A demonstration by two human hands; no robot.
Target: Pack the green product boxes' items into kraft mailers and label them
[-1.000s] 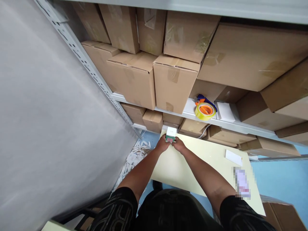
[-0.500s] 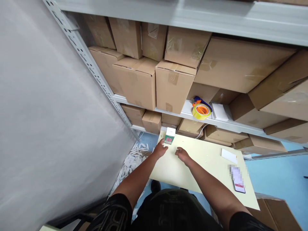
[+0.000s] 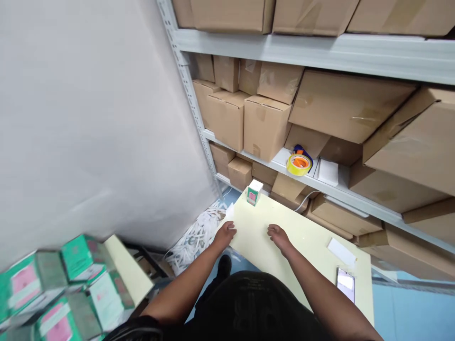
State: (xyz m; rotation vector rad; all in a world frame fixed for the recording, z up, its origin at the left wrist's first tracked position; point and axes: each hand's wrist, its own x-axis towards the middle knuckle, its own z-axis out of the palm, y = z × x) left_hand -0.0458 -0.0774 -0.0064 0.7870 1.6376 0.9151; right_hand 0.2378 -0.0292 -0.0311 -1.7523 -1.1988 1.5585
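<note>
A small white, green and pink box (image 3: 253, 193) stands upright at the far left corner of the pale yellow table (image 3: 254, 232). My left hand (image 3: 225, 235) is over the table's left edge, nearer to me than the box, its fingers apart with nothing visible in them. Just beyond those fingers a white paper strip (image 3: 230, 211) shows at the edge; whether it lies there or is falling I cannot tell. Above the middle of the table hangs my right hand (image 3: 278, 237), holding nothing, its fingers loosely bent and apart.
White strips (image 3: 201, 229) litter the floor by the wall. Several green and pink boxes (image 3: 76, 258) are at lower left, blurred. A phone (image 3: 345, 284) and a white flat box (image 3: 341, 252) lie on the table's right. Behind, a shelf holds cartons (image 3: 266, 125) and a tape dispenser (image 3: 299, 163).
My view has swung left, bringing the green and pink boxes into sight. My left hand has drawn back from the small box to the table's left edge. The hands are wider apart.
</note>
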